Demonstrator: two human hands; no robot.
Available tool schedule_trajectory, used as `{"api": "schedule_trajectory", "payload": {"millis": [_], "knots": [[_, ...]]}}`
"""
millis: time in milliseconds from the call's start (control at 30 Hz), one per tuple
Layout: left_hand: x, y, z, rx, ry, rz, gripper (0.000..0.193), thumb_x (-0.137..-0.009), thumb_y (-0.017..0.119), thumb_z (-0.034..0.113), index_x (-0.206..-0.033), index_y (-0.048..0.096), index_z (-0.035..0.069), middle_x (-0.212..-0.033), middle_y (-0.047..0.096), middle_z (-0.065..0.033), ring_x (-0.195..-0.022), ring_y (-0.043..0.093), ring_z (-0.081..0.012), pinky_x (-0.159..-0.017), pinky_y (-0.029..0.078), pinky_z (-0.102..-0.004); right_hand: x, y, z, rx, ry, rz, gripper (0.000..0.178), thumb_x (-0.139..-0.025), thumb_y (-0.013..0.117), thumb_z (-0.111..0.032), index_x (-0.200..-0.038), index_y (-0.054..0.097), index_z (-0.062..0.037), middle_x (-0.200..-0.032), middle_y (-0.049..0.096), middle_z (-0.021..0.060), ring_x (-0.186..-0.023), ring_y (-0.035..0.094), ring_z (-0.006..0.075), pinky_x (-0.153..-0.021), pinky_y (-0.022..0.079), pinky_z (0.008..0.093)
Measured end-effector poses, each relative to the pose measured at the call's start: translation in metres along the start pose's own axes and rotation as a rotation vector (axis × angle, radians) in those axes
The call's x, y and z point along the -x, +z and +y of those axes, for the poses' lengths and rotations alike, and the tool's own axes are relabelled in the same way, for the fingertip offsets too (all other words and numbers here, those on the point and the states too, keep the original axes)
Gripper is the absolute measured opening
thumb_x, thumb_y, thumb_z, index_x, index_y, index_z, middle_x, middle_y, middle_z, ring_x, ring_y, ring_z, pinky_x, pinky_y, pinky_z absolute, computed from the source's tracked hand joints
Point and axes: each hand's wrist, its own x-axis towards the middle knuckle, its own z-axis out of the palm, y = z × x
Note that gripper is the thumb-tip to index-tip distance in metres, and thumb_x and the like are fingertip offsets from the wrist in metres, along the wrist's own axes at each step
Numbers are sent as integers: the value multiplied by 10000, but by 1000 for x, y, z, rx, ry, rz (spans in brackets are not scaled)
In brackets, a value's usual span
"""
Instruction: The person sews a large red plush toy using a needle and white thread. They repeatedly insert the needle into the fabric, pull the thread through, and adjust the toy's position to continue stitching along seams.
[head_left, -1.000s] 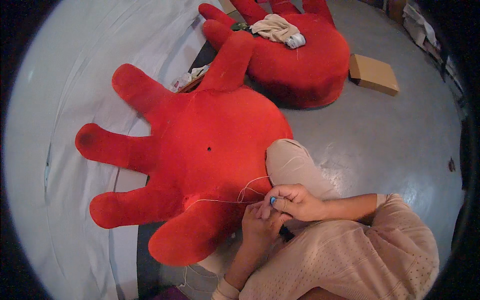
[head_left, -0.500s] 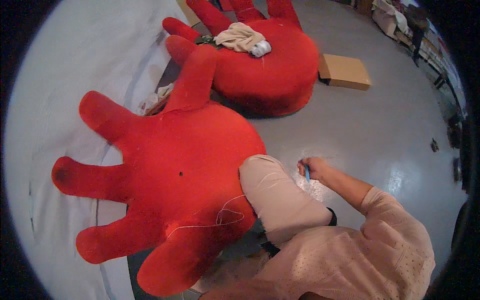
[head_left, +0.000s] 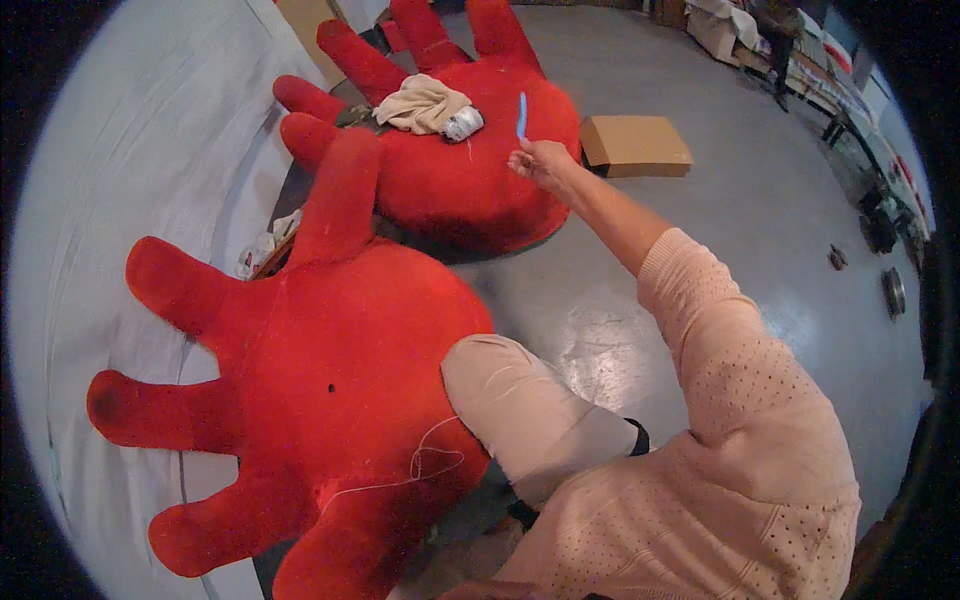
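Note:
My right hand is stretched far forward, its fingers closed on a slim, slightly curved blue tool that points upward; its exact kind does not show. It appears over the right part of the far red hand-shaped cushion. A second big red hand-shaped cushion lies by my knee, with a small dark hole in its palm. Across its lower part runs a loose white thread, which reaches my trouser leg. My left hand is not in view.
A beige cloth and a white wrapped bundle rest on the far cushion. Beyond it, a flat cardboard box sits on the grey floor. White sheeting spreads along the left. Shelving with various items lines the far right.
My right hand has swung forward and left with the blue tool, from beside my knee to over the far cushion. The view has shifted slightly; the cushions and thread lie as before.

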Motion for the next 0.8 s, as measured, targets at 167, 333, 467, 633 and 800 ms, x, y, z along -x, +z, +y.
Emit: {"api": "schedule_trajectory", "payload": {"millis": [167,333,467,633,800], "knots": [[4,3,0,26,31,6,253,-792,663,308,-949,680,110,-750,639,-53,-661,619,-234,-651,480,-356,42,-23,47,440,-136,-416,123,-912,534,-111,-847,575,-15,-731,578,75,-611,560,166,-554,494,308],[14,0,-3,26,24,13,249,-789,666,298,-951,680,110,-758,641,-54,-665,619,-233,-650,479,-352,178,-28,113,737,109,-589,45,-854,600,-73,-818,605,-47,-750,580,38,-656,557,147,-584,481,305],[26,-6,-2,31,25,32,247,-786,668,291,-953,680,110,-764,642,-55,-669,618,-232,-650,478,-350,227,-29,148,1018,-429,-940,64,-818,627,-98,-856,629,-46,-811,616,90,-749,596,229,-660,484,351],[42,-10,2,41,22,48,244,-782,671,281,-955,681,110,-772,644,-57,-673,618,-230,-649,478,-346,269,-14,172,1195,-693,-1079,115,-767,632,-141,-847,649,-60,-882,594,162,-843,600,345,-709,480,445],[57,-12,5,45,22,58,242,-779,675,272,-958,681,110,-780,646,-58,-677,617,-229,-649,477,-342,275,10,193,1537,-797,-946,146,-736,620,-137,-855,656,-60,-957,581,166,-840,603,366,-689,500,474]]}}
